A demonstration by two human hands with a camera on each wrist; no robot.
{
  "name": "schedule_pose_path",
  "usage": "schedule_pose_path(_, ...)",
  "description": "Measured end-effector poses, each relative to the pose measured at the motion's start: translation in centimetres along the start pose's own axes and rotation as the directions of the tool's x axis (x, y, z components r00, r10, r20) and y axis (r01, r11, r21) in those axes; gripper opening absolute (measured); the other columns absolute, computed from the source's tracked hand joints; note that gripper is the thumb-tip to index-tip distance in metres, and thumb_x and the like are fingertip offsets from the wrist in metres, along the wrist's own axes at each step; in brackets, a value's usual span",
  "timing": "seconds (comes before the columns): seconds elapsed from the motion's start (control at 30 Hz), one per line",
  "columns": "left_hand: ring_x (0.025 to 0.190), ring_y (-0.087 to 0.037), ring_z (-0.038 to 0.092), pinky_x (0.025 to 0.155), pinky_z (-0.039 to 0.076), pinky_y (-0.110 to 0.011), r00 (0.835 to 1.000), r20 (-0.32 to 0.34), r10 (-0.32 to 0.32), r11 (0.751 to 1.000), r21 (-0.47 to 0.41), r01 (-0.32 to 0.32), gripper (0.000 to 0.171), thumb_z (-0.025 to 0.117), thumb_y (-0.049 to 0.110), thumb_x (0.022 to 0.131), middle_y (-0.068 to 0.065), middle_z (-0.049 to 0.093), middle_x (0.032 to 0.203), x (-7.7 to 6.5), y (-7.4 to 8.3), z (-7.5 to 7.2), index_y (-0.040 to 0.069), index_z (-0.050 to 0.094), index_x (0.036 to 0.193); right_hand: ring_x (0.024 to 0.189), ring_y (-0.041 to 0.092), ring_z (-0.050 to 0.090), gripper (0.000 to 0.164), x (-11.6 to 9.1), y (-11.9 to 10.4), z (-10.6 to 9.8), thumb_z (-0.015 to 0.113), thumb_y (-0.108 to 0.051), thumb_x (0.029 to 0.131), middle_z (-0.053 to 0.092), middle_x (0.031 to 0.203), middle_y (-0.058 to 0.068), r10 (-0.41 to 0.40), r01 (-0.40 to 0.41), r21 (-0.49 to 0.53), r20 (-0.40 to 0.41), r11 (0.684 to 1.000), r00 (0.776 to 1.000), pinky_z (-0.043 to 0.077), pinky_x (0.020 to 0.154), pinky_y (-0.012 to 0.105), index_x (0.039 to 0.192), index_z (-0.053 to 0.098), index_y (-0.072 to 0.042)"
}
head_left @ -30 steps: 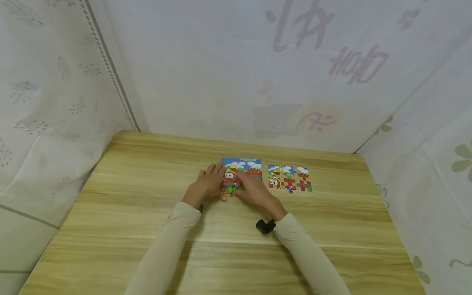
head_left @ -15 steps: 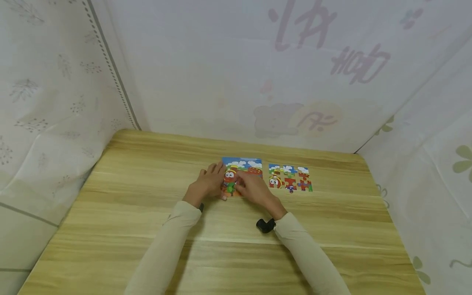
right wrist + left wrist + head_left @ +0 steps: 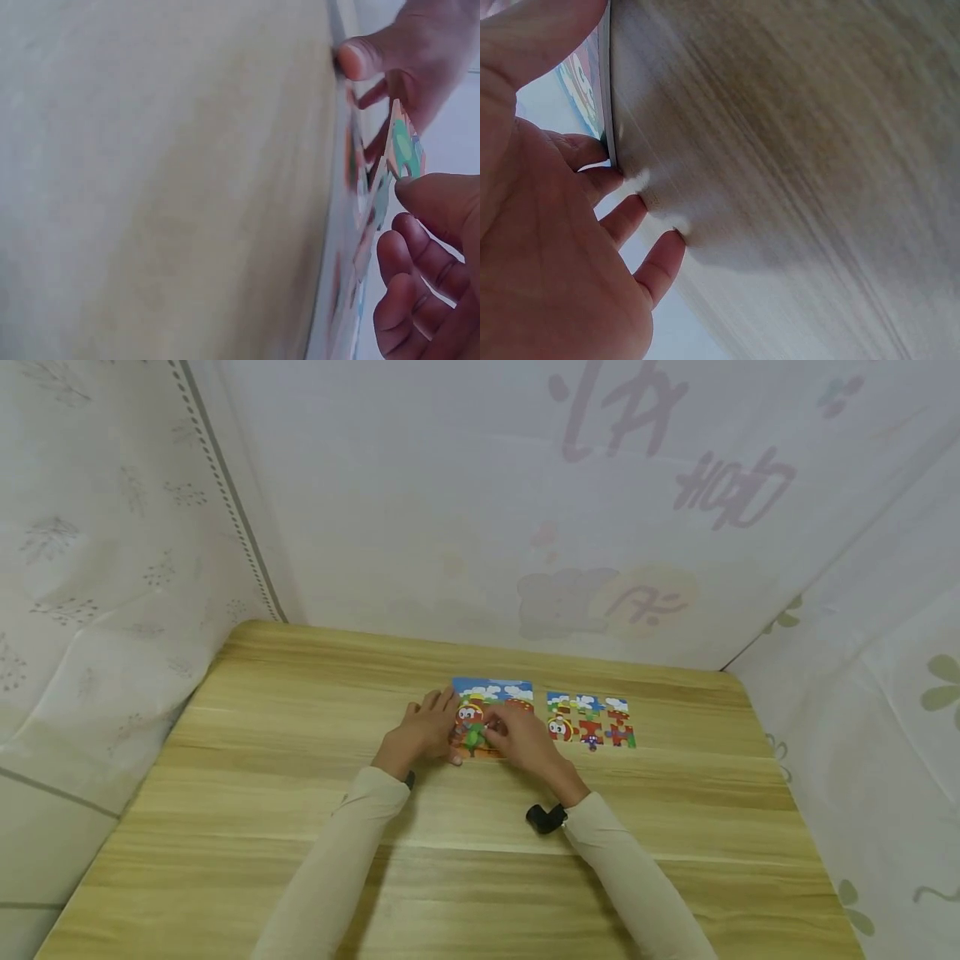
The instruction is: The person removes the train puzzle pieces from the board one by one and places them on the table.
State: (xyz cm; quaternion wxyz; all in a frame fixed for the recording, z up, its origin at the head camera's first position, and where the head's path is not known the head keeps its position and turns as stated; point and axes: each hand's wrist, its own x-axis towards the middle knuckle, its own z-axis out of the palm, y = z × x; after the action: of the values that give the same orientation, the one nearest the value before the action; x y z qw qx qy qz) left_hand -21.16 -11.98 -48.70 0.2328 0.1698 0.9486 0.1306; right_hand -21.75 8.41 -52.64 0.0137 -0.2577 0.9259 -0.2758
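Observation:
A picture puzzle board with a red cartoon face, clouds and sky lies toward the back of the table. My left hand rests along its left side, fingers spread; in the left wrist view the fingertips touch the tabletop near the board's edge. My right hand is over the lower right of the board and covers part of it. Between thumb and fingers it pinches a puzzle piece with green on it. In the right wrist view that piece stands tilted, raised from the board.
Right of the board, several puzzle pieces lie in two rows, showing clouds, red parts and a face with eyes. The wooden table meets a printed white curtain at the back. A black camera sits on the right wrist.
My right hand has shifted slightly right and tilted the green puzzle piece up from the board. The left hand stays in place, as do the pieces on the right.

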Motion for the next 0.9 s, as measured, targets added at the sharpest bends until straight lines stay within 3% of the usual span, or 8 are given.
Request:
schedule_pose_path(0.33,0.153,-0.036,0.003,0.116,0.019,-0.055,1.0,0.002,-0.005,1.0,0.013,0.005,0.118,0.079,0.046,0.079,-0.017,-0.001,0.166,-0.1,0.0,-0.2,0.001,0.005,0.159,0.075,0.009,0.06,0.013,-0.3,0.2,-0.8,0.069,-0.019,0.094,0.067,0.089,-0.003,0.056,-0.053,0.166,-0.017,0.985,0.998,0.05,0.066,0.029,0.106,0.068,-0.015)
schedule_pose_path(0.7,0.153,-0.035,0.001,0.117,0.016,-0.055,1.0,0.015,-0.011,1.0,-0.015,0.011,0.116,0.078,0.043,0.081,-0.016,-0.004,0.166,-0.1,0.2,0.0,0.003,0.003,0.159,0.085,0.011,0.064,0.011,-1.2,1.9,-2.3,0.068,-0.021,0.095,0.067,0.099,-0.003,0.084,-0.086,0.138,0.014,0.987,0.996,0.053,0.074,0.034,0.106,0.069,-0.019)
schedule_pose_path(0.9,0.153,-0.035,0.002,0.117,0.017,-0.054,1.0,0.015,-0.013,1.0,-0.009,0.013,0.115,0.078,0.043,0.081,-0.016,-0.002,0.167,-0.3,0.2,-0.1,0.002,0.005,0.159,0.083,0.011,0.061,0.008,-2.3,3.6,-3.4,0.065,-0.024,0.097,0.064,0.097,-0.005,0.138,-0.141,0.095,0.035,0.986,0.99,0.051,0.071,0.033,0.104,0.069,-0.022)
